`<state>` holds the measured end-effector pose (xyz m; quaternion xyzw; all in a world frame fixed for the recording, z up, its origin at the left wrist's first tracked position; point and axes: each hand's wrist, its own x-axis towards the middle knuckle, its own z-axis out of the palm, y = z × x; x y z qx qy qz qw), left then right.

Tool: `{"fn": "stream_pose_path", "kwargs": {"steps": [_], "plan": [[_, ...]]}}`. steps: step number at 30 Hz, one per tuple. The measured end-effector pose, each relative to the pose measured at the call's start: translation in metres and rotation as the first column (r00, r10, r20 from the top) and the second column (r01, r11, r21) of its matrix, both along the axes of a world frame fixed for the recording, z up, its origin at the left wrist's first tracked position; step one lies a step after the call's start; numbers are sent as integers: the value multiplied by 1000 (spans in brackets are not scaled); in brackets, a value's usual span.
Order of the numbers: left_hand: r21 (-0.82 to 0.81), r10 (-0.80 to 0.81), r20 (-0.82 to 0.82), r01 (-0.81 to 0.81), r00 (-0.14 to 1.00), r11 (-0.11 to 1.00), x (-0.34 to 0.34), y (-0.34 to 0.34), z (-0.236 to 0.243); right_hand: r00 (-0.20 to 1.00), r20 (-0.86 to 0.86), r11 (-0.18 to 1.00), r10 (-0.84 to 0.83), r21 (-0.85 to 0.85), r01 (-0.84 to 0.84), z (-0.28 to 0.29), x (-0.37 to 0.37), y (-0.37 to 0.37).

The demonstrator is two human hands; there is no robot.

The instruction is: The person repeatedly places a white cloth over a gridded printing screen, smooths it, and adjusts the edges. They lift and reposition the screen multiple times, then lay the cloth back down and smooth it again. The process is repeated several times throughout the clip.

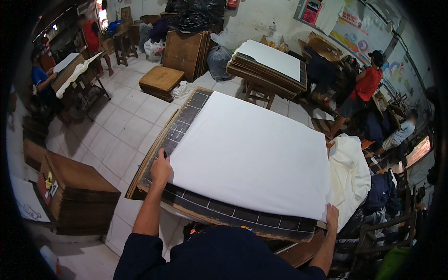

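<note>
The white cloth point(249, 154) already lies flat over the dark board point(205, 205); the left hand point(161, 169) pinches its near-left corner, the right hand point(332, 215) its near-right edge; only final smoothing seems left.

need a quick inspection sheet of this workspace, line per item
surface: dark board with a pale grid lying flat on a wooden table, its near and left edges bare
job's things: white cloth spread smooth over most of the board
clutter: bundle of cream cloth heaped at the right edge
grips: left hand on the cloth's left edge, a small dark object by its fingers; right hand on the near right corner; whether either grips cannot be told
cables: nothing seen
surroundings: tiled floor; stacks of wooden boards; a second table with white cloth; other people at work left and right
</note>
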<state>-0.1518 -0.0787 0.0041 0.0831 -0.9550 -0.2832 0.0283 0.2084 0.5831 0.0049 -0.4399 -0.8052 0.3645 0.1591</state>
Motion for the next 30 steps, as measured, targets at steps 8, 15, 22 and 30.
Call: {"fn": "stream_pose_path", "kwargs": {"steps": [8, 15, 22, 30], "plan": [[3, -51, 35, 51, 998, 999, 48, -31, 2, 988, 140, 997, 61, 28, -65, 11, 38, -15], [6, -35, 130, 35, 991, 999, 78, -41, 14, 983, 122, 990, 141, -25, -139, 15, 60, -30], [-22, -71, 38, 72, 997, 997, 94, -48, 11, 963, 230, 985, 144, -128, -117, 6, 85, -18], [-47, -87, -20, 86, 996, 995, 107, -54, 8, 968, 196, 976, 157, -183, -121, 19, 85, -37]]}}
